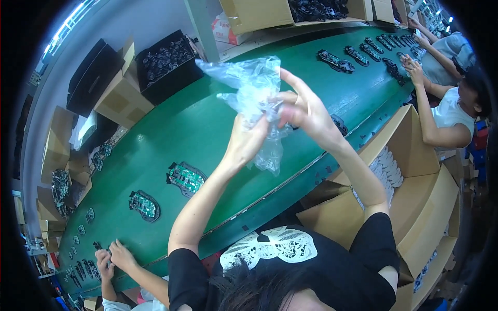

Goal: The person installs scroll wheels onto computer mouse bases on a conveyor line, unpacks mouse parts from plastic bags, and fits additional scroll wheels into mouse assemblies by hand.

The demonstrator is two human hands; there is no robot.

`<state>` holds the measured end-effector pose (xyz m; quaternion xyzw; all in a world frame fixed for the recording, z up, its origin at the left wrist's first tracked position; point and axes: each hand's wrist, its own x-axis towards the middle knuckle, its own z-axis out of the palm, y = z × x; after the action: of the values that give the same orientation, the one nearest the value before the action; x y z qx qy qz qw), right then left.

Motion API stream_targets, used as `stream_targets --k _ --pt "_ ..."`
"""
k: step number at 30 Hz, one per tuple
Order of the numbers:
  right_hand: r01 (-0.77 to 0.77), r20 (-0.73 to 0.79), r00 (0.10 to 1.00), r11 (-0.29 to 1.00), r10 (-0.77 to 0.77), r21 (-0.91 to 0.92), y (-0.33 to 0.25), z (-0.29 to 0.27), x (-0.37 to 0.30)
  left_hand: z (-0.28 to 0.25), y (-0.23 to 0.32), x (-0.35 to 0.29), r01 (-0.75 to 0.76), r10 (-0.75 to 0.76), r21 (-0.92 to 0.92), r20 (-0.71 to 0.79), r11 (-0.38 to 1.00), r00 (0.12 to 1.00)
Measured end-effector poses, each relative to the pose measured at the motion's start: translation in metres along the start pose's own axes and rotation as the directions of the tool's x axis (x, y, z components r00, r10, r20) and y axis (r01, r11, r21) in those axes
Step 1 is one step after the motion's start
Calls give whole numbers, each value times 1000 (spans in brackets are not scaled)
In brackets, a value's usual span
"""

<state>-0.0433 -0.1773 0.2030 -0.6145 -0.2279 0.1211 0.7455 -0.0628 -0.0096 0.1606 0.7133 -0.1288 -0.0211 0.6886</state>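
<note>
Head view: Above a green desk [171, 135], a worker's left hand [245, 140] grasps a crumpled clear plastic bag [254, 80], toward 12 o'clock from the scene's middle. The right hand [307, 111] touches the bag from 3 o'clock, fingers curled (blurred, so whether they grip cannot be told). Circuit boards [188, 179] in dark casings lie between 7 and 8 o'clock from the bag; a black box [184, 78] of dark parts stands toward 10. A cardboard box [415, 135] holding white pieces [386, 168] sits at 4 o'clock.
</note>
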Motion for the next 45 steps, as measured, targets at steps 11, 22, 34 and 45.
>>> stream_targets --k 11,22,34,45 --pt "281 -63 914 738 -401 -613 12 -9 3 14 -5 2 91 -132 -341 -100 936 986" --pt "415 225 850 341 -477 -844 15 0 18 1 -22 9 -265 343 709 35 653 939" --pt "348 190 933 627 -306 -697 25 6 15 -3 -41 26 -284 389 832 89 477 917" --pt "118 135 990 708 -33 -697 14 -11 -3 -16 -31 49 269 -269 -716 116 644 956"
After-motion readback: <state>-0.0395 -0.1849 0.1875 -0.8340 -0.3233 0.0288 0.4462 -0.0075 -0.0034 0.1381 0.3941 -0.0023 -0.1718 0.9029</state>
